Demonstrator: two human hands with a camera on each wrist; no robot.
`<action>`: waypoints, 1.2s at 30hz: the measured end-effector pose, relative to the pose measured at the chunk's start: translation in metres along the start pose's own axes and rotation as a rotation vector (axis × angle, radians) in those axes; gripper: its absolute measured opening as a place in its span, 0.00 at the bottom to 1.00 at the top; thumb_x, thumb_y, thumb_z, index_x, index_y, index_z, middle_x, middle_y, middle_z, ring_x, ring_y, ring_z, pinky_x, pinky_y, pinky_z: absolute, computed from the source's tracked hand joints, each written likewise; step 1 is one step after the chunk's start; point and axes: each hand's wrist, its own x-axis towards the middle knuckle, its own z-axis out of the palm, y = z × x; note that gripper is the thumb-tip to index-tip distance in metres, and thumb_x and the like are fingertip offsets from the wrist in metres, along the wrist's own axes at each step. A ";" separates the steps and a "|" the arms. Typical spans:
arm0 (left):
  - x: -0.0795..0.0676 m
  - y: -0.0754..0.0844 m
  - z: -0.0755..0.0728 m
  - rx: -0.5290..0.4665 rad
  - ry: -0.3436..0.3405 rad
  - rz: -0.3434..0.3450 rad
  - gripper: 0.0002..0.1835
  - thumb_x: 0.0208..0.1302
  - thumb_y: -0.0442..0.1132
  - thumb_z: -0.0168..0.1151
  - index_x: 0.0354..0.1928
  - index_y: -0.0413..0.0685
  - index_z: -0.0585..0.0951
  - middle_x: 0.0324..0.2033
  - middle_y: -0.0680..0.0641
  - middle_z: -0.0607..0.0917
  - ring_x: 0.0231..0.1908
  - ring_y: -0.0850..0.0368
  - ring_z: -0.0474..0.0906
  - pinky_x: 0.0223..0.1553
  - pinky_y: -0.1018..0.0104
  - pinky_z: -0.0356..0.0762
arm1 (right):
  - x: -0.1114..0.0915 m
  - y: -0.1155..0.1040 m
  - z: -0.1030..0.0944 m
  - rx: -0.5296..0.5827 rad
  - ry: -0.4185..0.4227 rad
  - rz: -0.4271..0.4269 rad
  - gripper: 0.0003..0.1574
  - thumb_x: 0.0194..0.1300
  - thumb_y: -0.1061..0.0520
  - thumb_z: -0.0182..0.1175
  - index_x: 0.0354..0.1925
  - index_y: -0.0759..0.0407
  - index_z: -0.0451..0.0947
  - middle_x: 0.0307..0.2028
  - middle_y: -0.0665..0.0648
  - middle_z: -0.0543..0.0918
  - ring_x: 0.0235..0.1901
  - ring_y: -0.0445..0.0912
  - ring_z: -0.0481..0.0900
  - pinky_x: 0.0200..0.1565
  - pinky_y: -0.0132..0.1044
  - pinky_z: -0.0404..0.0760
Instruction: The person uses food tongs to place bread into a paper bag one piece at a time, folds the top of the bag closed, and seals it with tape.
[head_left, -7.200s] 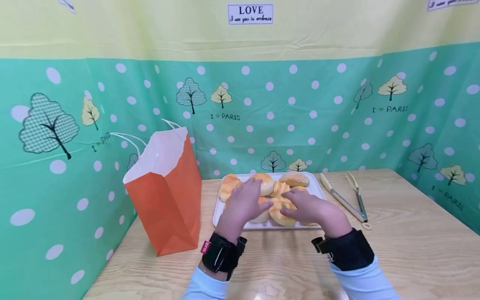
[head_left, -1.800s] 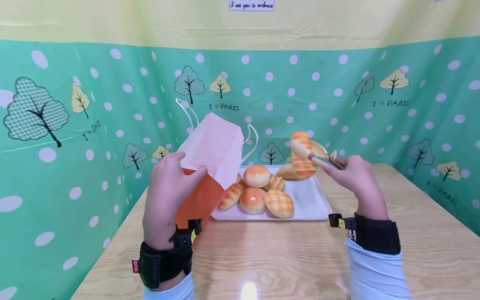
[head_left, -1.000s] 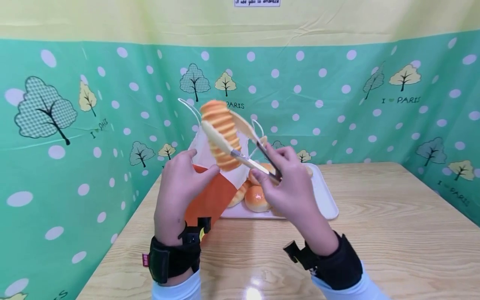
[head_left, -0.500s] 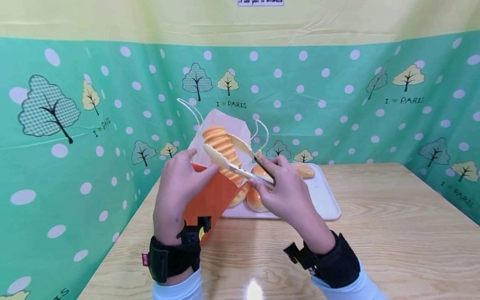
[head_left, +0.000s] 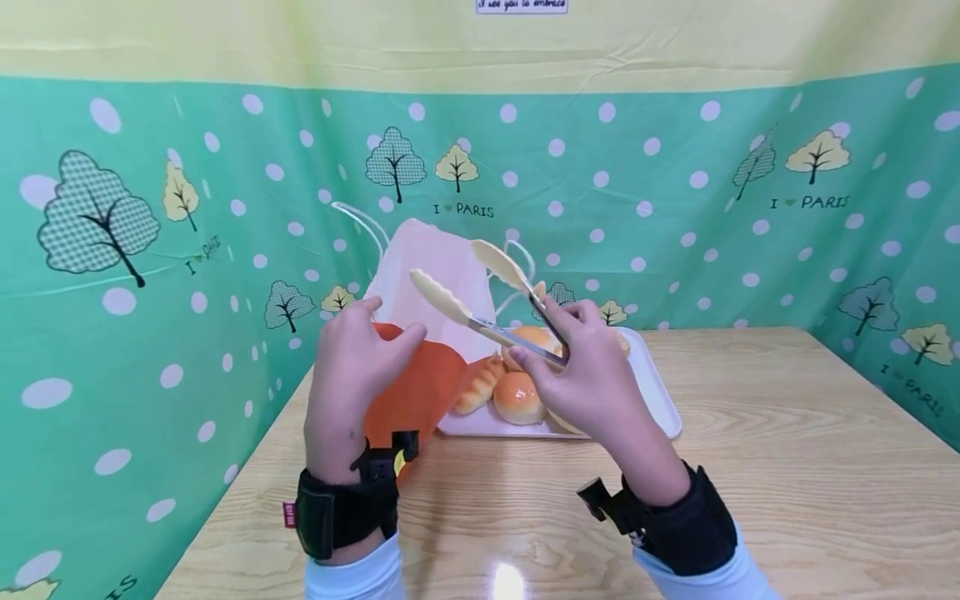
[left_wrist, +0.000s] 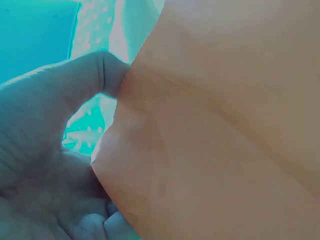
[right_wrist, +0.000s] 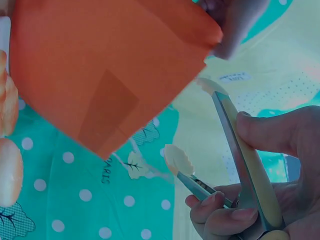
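My left hand (head_left: 352, 362) grips the rim of an orange paper bag (head_left: 416, 387) with a white inside, thumb at the mouth's edge. The bag leans to the right, over the tray's left end; its edge passes between thumb and fingers of the left hand (left_wrist: 45, 125) in the left wrist view. With my right hand (head_left: 596, 367) I hold metal tongs (head_left: 498, 332) with cream tips. The tips are spread apart in front of the bag's white lining, nothing between them. In the right wrist view the tongs (right_wrist: 245, 160) show beside the orange side of the bag (right_wrist: 105, 60).
A white tray (head_left: 663, 404) lies behind my right hand on the wooden table (head_left: 787, 433). On it are a glossy round bun (head_left: 517, 398), an oblong striped bread (head_left: 480, 386) and more bread, partly hidden. A polka-dot curtain (head_left: 600, 208) surrounds the table.
The tongs, first lying right of the tray, carried a ridged bread left to the bag's mouth. Their tips have since spread and risen; the bread is out of sight. The bag sags slightly.
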 end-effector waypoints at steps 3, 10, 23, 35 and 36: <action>0.002 -0.004 -0.002 0.006 0.019 -0.007 0.40 0.65 0.50 0.62 0.72 0.32 0.67 0.13 0.52 0.61 0.13 0.56 0.59 0.21 0.65 0.60 | 0.000 0.000 -0.011 -0.004 0.025 -0.004 0.45 0.64 0.52 0.71 0.73 0.62 0.66 0.49 0.63 0.74 0.29 0.49 0.69 0.31 0.39 0.72; 0.004 -0.008 -0.005 0.008 0.040 0.013 0.39 0.64 0.50 0.63 0.71 0.33 0.69 0.12 0.53 0.61 0.12 0.56 0.60 0.21 0.64 0.62 | -0.001 0.007 -0.049 -0.020 0.096 0.038 0.45 0.65 0.52 0.70 0.75 0.58 0.64 0.50 0.63 0.73 0.34 0.50 0.73 0.33 0.34 0.77; 0.005 -0.010 -0.005 -0.003 0.006 0.030 0.39 0.65 0.49 0.62 0.72 0.32 0.68 0.11 0.54 0.60 0.11 0.56 0.58 0.20 0.65 0.61 | -0.005 0.071 -0.097 -0.283 -0.054 0.067 0.45 0.69 0.45 0.65 0.73 0.67 0.64 0.49 0.72 0.72 0.36 0.56 0.71 0.31 0.39 0.70; 0.004 -0.006 -0.001 0.007 -0.011 0.008 0.39 0.66 0.48 0.61 0.73 0.33 0.66 0.12 0.53 0.60 0.11 0.56 0.59 0.21 0.65 0.63 | 0.005 0.118 -0.079 -0.323 -0.589 0.014 0.17 0.63 0.48 0.69 0.38 0.61 0.83 0.18 0.47 0.66 0.18 0.42 0.64 0.24 0.35 0.64; 0.005 -0.006 0.000 0.008 -0.010 0.008 0.39 0.66 0.48 0.61 0.73 0.33 0.66 0.12 0.53 0.60 0.11 0.55 0.59 0.21 0.65 0.63 | 0.006 0.120 -0.079 -0.319 -0.611 0.014 0.15 0.63 0.47 0.69 0.34 0.59 0.82 0.18 0.46 0.65 0.18 0.41 0.64 0.24 0.34 0.63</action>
